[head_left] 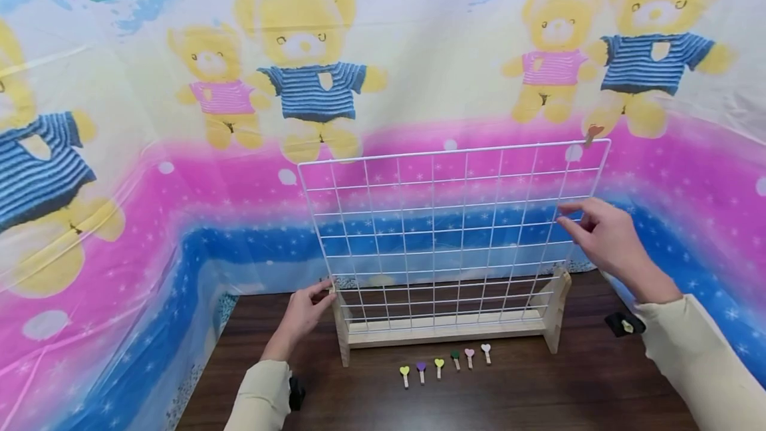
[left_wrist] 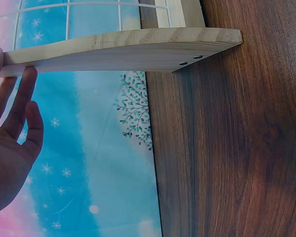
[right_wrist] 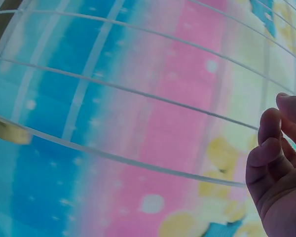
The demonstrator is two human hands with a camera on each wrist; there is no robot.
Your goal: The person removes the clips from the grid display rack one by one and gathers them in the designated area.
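A white wire grid panel point(head_left: 433, 221) stands upright in a wooden stand point(head_left: 443, 334). My left hand point(head_left: 302, 314) pinches the top of the stand's left side piece; in the left wrist view, the thumb and the fingers point(left_wrist: 25, 94) lie on opposite faces of the wood point(left_wrist: 108, 52). In front of the grid's right part, my right hand point(head_left: 604, 238) is raised with loosely curled fingers, nothing visible between thumb and index finger. A reddish-brown heart clothespin point(head_left: 592, 133) is clipped on the top wire near the right corner.
Several small heart clothespins, among them a purple one point(head_left: 421, 371), a dark green one point(head_left: 456, 359) and a white one point(head_left: 486, 353), lie in a row on the dark wooden table point(head_left: 509, 398) before the stand. A bear-print cloth point(head_left: 419, 65) hangs behind and at both sides.
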